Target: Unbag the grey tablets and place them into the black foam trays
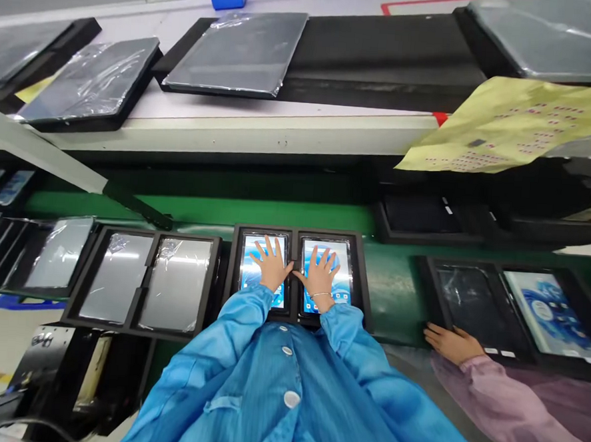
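Two tablets with lit blue and white screens lie side by side in a black two-slot tray (294, 247). On the left tablet (249, 271) rests my left hand (271, 266), its fingers spread over the screen. My right hand (318, 279), with a thin bracelet at the wrist, is spread the same way over the right tablet (343, 267). Both thumbs point inward toward the tray's middle divider. Neither hand grips anything. Blue sleeves cover my arms up to the wrists.
At left, another black tray (149, 272) holds two grey panels in clear film. A co-worker's hand (453, 344) touches a tray (494, 293) at right. Film-wrapped panels (240, 51) lie on the shelf (281, 130) above, where a yellow paper (516, 131) hangs over the edge.
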{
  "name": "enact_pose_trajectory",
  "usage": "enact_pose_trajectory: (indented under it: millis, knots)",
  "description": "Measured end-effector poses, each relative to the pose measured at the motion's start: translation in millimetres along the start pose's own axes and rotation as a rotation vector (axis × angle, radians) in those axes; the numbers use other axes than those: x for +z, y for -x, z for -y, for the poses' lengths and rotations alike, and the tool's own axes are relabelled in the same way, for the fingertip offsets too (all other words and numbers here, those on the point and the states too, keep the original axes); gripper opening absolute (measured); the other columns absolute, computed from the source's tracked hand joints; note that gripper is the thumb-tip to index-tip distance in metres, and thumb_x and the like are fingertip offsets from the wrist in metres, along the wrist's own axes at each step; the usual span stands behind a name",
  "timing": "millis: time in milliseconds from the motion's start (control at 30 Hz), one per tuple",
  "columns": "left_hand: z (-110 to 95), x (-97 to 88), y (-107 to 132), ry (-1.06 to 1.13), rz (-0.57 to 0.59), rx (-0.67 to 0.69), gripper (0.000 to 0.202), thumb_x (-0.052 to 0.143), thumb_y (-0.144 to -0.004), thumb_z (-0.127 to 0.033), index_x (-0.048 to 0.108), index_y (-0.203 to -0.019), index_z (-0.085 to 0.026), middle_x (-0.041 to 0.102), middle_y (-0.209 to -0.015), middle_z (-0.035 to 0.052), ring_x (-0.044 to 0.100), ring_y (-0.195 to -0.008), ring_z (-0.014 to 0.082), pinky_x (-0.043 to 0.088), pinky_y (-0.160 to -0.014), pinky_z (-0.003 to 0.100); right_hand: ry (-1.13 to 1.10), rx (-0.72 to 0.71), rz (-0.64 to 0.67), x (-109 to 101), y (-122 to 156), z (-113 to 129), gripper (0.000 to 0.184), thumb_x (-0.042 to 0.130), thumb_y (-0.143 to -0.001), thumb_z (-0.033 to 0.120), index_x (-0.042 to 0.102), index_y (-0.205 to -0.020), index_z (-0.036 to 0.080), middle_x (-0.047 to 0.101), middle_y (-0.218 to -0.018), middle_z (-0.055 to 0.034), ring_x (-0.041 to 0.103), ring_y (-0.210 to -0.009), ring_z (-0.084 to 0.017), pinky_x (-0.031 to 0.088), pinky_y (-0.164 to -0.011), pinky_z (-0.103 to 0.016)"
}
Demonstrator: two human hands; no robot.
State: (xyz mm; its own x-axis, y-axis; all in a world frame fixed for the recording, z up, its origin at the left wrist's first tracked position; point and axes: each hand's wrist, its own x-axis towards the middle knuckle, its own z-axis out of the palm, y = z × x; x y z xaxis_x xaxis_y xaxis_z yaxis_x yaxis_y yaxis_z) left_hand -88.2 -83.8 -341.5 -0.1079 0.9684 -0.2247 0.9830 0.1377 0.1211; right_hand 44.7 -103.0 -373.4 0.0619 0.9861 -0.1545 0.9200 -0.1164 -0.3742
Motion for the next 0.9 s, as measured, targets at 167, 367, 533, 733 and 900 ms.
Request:
enact_pose_trajectory:
  millis: [167, 367, 533, 733, 900]
  knots:
    - [0, -8.5, 1, 0.022, 0.038, 0.013, 0.101, 0.076, -0.089, -0.041, 0.019, -0.170, -0.021, 0.010, -0.177, 0.0259, 0.008, -0.159, 0.0610, 0.020, -0.115, 0.088, -0.002, 0.011, 0.032, -15, -4, 0, 0.105, 0.080, -0.084, 0.032, 0.019, -0.168, 0.015, 0.023, -0.169, -0.0341, 0.015, -0.156, -0.060, 0.025, -0.114, -0.080]
    - [28, -60.6, 9, 0.153, 0.051, 0.092, 0.090, 0.069, -0.094, -0.034, 0.021, -0.170, -0.035, 0.018, -0.177, 0.0217, 0.036, -0.154, 0.0553, 0.047, -0.110, 0.071, -0.148, -0.066, 0.007, -59, -10, -21, 0.119, 0.078, -0.075, 0.031, 0.009, -0.170, 0.018, 0.039, -0.163, -0.0284, 0.040, -0.148, -0.051, 0.039, -0.114, -0.069]
    - [82, -112.0, 28, 0.263, -0.013, 0.155, 0.076, 0.051, -0.100, -0.024, 0.024, -0.170, -0.033, 0.048, -0.166, 0.0140, 0.072, -0.125, 0.0325, 0.058, -0.101, 0.040, -0.299, -0.179, -0.003, -130, -11, -66, 0.090, 0.059, -0.082, 0.028, 0.030, -0.168, 0.025, 0.067, -0.142, -0.0091, 0.071, -0.111, -0.027, 0.055, -0.098, -0.037]
    - [120, -122.8, 32, 0.266, -0.202, 0.046, 0.069, 0.045, -0.101, -0.025, 0.030, -0.168, -0.020, 0.079, -0.100, 0.0122, 0.073, -0.081, 0.0266, 0.052, -0.074, 0.032, -0.303, -0.150, -0.054, -163, -4, -79, 0.086, 0.051, -0.082, 0.031, 0.036, -0.166, 0.021, 0.078, -0.096, -0.0031, 0.058, -0.059, -0.018, 0.052, -0.071, -0.032]
    - [135, -121.1, 29, 0.272, -0.264, -0.024, 0.064, 0.048, -0.101, -0.023, 0.041, -0.164, -0.021, 0.068, -0.074, 0.0043, 0.059, -0.060, 0.0191, 0.036, -0.063, 0.028, -0.267, -0.109, -0.111, -161, 1, -85, 0.085, 0.046, -0.082, 0.033, 0.037, -0.165, 0.015, 0.072, -0.080, -0.0051, 0.060, -0.063, -0.024, 0.049, -0.071, -0.036]
